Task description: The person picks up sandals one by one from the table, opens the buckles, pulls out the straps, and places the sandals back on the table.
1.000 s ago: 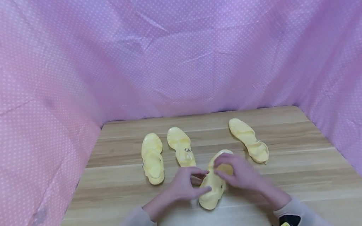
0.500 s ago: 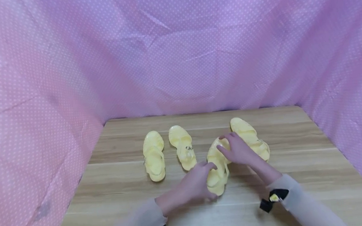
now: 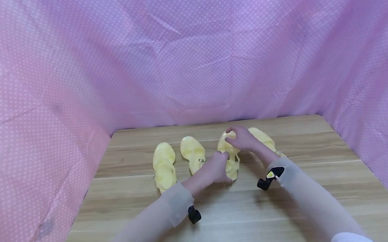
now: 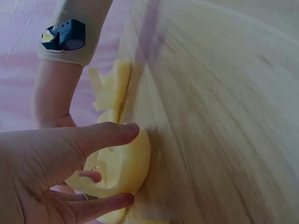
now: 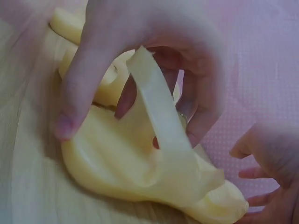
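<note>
A pale yellow strappy sandal lies on the wooden table, toe pointing away. My right hand grips its toe end from the right; in the right wrist view the thumb is at the sole's edge and the curled fingers are partly behind a strap. My left hand holds the heel; in the left wrist view its thumb and fingers span the rounded heel. Immediately right stands another yellow sandal, partly hidden by my right hand and forearm. A sandal with a dark buckle is on the left.
Farther left lies one more yellow sandal. The wood-grain table ends at a pink dotted cloth hanging behind and at both sides. A black camera is strapped to the left wrist, another to the right.
Both hands have moved away from the person with the sandal, which now stands straighter and level with the row. My left hand has shifted right along with it. The other sandals have stayed put.
</note>
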### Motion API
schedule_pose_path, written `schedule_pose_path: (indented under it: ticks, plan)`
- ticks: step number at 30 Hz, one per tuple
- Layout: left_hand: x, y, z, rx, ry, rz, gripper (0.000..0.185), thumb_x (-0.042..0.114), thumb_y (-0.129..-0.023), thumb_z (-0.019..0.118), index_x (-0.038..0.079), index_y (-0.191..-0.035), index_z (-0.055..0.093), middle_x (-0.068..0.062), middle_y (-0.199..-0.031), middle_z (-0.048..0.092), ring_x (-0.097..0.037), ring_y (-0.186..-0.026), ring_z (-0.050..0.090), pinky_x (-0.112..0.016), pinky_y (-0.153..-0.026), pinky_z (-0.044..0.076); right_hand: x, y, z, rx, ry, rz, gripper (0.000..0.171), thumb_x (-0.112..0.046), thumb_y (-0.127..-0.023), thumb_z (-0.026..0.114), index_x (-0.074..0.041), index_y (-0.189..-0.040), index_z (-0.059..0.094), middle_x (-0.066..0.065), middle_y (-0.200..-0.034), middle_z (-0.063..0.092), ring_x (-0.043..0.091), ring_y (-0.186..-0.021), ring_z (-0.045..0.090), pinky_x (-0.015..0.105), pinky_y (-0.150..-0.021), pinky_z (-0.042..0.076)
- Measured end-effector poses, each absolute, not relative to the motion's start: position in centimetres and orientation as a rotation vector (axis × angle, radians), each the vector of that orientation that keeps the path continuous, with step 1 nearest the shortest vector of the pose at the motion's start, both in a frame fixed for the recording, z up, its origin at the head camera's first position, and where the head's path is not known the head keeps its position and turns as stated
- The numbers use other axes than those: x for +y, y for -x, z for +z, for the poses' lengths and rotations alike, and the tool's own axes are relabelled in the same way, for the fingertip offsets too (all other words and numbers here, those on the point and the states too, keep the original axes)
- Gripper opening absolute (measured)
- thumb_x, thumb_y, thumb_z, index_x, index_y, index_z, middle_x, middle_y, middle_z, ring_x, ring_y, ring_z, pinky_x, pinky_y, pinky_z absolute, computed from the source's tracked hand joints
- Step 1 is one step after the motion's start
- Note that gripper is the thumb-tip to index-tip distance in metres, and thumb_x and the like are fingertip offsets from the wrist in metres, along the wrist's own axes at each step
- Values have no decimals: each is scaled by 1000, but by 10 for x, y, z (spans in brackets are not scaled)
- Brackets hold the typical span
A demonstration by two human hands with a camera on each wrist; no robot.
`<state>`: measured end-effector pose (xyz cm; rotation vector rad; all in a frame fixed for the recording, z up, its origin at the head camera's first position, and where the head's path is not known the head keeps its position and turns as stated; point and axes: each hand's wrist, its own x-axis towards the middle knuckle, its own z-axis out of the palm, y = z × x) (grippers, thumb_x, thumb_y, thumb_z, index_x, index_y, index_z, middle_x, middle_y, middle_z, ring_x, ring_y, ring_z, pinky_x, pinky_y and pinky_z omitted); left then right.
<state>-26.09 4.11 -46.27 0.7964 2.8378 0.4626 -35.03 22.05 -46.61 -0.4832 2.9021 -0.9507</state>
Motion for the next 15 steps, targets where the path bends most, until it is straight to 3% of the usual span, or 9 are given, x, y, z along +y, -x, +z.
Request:
schedule_pose_path:
  ticks: [5, 9, 12, 15]
  plan:
    - [39, 265, -454, 2849, -759, 339, 77, 39, -71, 99, 7, -131, 62, -12, -116, 70, -20, -92, 69, -31, -75, 62, 232, 351, -464, 2885, 491, -999, 48, -24, -102, 63, 3, -141, 59, 32, -143, 62, 49, -135, 58, 62, -117, 45]
    - [40, 266, -445, 2898, -740, 197, 86, 59, -71, 94, 10, -134, 63, -12, -120, 71, -25, -99, 71, -35, -72, 63, 261, 337, -452, 2996, 416, -945, 49, -23, -105, 59, 7, -144, 56, 33, -143, 61, 51, -133, 58, 64, -114, 46]
    - [51, 274, -438, 2909, -769, 215, 92, 69, -76, 86, 10, -143, 62, -14, -134, 69, -30, -118, 69, -41, -88, 64, 289, 316, -446, 3110, 308, -835, 51, -27, -106, 56, 9, -142, 56, 36, -145, 58, 54, -137, 53, 66, -116, 43]
    - [76, 292, -436, 2889, -830, 300, 80, 61, -90, 77, 13, -152, 57, -10, -146, 65, -28, -134, 63, -40, -106, 59, 312, 289, -446, 3139, 221, -721, 58, -37, -107, 57, 10, -141, 55, 41, -143, 55, 59, -137, 49, 70, -115, 42]
